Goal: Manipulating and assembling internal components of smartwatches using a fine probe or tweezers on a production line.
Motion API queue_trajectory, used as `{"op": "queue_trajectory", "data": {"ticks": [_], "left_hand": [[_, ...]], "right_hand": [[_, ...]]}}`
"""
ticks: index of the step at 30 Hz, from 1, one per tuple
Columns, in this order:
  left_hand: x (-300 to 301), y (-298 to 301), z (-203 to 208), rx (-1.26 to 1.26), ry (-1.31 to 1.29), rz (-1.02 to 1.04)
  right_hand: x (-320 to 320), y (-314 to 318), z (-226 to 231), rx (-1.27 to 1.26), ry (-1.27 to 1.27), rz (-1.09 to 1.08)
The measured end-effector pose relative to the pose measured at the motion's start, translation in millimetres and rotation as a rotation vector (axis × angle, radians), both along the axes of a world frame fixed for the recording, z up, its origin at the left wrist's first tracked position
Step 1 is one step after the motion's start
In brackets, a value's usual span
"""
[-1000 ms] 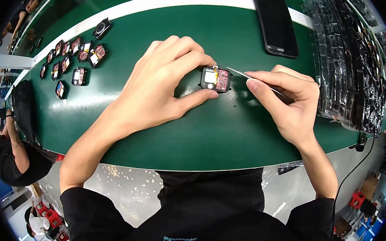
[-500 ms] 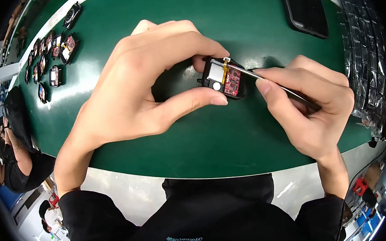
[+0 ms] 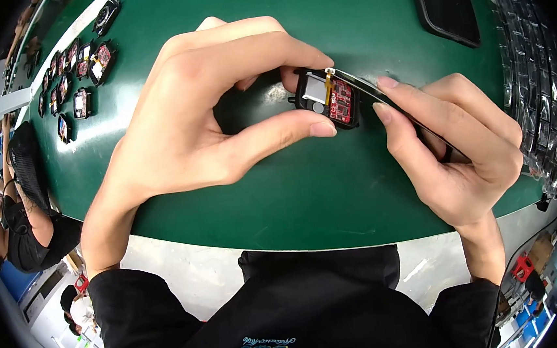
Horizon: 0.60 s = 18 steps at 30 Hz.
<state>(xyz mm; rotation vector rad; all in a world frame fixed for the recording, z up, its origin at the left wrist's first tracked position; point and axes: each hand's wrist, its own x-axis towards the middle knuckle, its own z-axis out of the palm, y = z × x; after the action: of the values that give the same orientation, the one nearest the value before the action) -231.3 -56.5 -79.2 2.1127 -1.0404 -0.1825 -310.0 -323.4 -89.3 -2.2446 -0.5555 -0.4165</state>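
Between the thumb and fingers of my left hand (image 3: pixel 188 109) is an opened smartwatch case (image 3: pixel 326 97). Inside the black shell lie a silvery battery (image 3: pixel 314 90), a red circuit board (image 3: pixel 341 101) and a small round grey part (image 3: pixel 318 107). A yellow flex cable (image 3: pixel 329 88) runs up between battery and board to a small white end at the case's upper edge. My right hand (image 3: pixel 452 140) pinches a slim tool like tweezers (image 3: pixel 377 91), dark along its shaft. Its tip meets the white end of the cable.
Several opened watch cases (image 3: pixel 81 103) lie at the far left of the green table (image 3: pixel 262 221), with a dark watch body (image 3: pixel 106 16) behind them. At the far right are a black phone-like slab (image 3: pixel 445 4) and clear plastic trays (image 3: pixel 536 75). Another person (image 3: pixel 34 226) sits at left.
The tool's tip has shifted from the board's upper part up to the white cable end. The case is tilted a little differently, and my right hand has moved slightly right.
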Motion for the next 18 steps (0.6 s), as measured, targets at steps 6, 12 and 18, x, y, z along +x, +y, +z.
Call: {"op": "queue_trajectory", "data": {"ticks": [6, 12, 18], "left_hand": [[2, 0, 2, -0.004, -0.028, -0.014], [8, 2, 4, -0.004, -0.018, -0.062], [12, 5, 4, 0.016, -0.003, -0.106]], "right_hand": [[0, 3, 0, -0.033, -0.018, 0.019], [2, 1, -8, -0.025, -0.096, 0.054], [-2, 4, 1, -0.038, -0.026, 0.028]]}}
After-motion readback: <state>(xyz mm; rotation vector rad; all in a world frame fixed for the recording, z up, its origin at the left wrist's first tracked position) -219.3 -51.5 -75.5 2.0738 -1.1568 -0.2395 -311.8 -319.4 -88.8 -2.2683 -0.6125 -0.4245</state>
